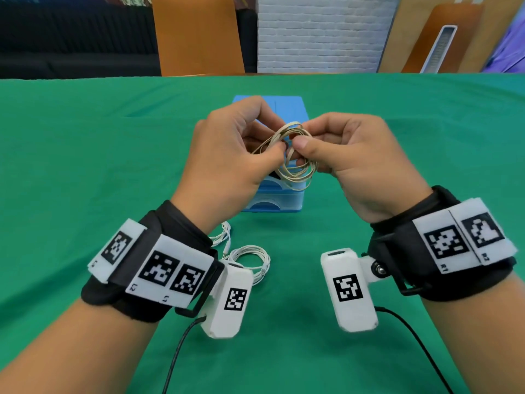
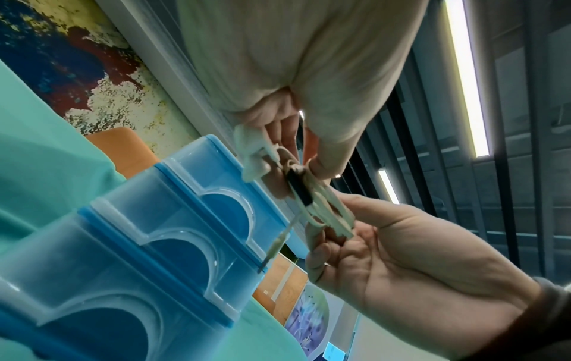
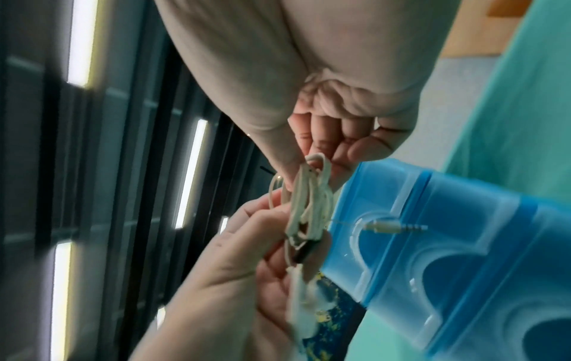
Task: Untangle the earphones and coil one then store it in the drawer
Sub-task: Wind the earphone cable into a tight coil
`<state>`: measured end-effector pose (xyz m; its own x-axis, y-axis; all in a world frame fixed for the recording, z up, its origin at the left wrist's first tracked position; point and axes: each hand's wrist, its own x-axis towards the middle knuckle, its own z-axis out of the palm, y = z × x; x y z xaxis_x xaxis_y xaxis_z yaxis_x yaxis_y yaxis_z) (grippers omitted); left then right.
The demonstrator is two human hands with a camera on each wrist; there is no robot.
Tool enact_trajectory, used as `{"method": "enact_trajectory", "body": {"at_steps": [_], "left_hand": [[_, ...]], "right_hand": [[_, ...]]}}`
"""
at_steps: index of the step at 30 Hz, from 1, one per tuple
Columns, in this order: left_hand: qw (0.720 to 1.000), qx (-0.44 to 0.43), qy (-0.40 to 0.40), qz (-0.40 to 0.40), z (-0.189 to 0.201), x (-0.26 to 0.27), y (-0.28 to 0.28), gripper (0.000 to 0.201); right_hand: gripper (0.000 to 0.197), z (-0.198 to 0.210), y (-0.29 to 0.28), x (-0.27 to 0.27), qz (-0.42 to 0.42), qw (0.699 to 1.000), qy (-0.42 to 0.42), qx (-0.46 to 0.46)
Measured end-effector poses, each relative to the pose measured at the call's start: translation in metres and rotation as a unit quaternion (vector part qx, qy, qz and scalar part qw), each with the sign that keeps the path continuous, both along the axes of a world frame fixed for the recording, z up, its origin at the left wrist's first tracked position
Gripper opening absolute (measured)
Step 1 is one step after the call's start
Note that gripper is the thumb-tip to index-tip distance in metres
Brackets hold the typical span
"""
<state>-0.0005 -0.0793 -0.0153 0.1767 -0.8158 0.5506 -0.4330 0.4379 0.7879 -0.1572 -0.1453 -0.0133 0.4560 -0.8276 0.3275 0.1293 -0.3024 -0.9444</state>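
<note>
I hold a beige earphone cable point(image 1: 297, 166) wound into a loose coil in the air, just above and in front of the blue drawer unit point(image 1: 274, 201). My left hand point(image 1: 268, 145) pinches the coil's left side, and my right hand point(image 1: 306, 139) pinches its right side with thumb on top. In the left wrist view the coil point(image 2: 321, 205) shows a black inline piece, an earbud point(image 2: 251, 156) and a dangling jack plug point(image 2: 276, 245). The right wrist view has the coil point(image 3: 309, 207) with the plug point(image 3: 392, 228) sticking out toward the drawer unit point(image 3: 463, 244).
A second, white earphone point(image 1: 250, 258) lies loosely looped on the green tablecloth point(image 1: 85, 166) near my left wrist. The drawer unit point(image 2: 148, 244) has stacked translucent drawers with round finger cut-outs, their fronts flush. An orange chair point(image 1: 199, 35) stands beyond the table's far edge.
</note>
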Motion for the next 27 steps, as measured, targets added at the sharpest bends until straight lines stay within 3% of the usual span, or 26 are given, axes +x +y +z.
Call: {"method": "enact_trajectory", "body": {"at_steps": [3,7,11,15,17,21,24,27], "left_hand": [[1.000,-0.001,0.016,-0.018,0.000,0.000,0.001,0.007],[0.997,0.021,0.064,-0.045,0.002,0.001,0.003,0.013],[0.995,0.026,0.079,-0.049,0.003,0.000,0.003,0.027],[0.995,0.012,0.082,-0.061,0.004,-0.001,0.004,0.025],[0.991,0.002,0.116,-0.067,0.004,0.001,0.003,0.022],[0.982,0.007,0.171,-0.081,0.001,0.004,-0.002,0.024],[0.987,0.008,0.145,-0.072,-0.001,0.004,-0.003,0.024],[0.991,0.012,0.116,-0.067,-0.002,0.003,-0.004,0.023]], "right_hand": [[0.020,0.001,0.000,-0.001,0.033,0.994,-0.008,0.108],[0.039,0.010,0.000,-0.005,0.114,0.954,-0.090,0.261],[0.043,0.012,0.000,-0.010,0.161,0.941,-0.084,0.285],[0.056,0.011,-0.002,-0.010,0.130,0.959,-0.063,0.243],[0.052,0.010,-0.003,-0.008,0.080,0.971,-0.069,0.215],[0.038,0.010,-0.001,-0.004,-0.037,0.999,-0.006,0.031],[0.026,0.004,-0.003,0.000,-0.105,0.988,0.054,-0.100],[0.018,0.000,-0.008,0.000,-0.169,0.967,0.103,-0.160]]}}
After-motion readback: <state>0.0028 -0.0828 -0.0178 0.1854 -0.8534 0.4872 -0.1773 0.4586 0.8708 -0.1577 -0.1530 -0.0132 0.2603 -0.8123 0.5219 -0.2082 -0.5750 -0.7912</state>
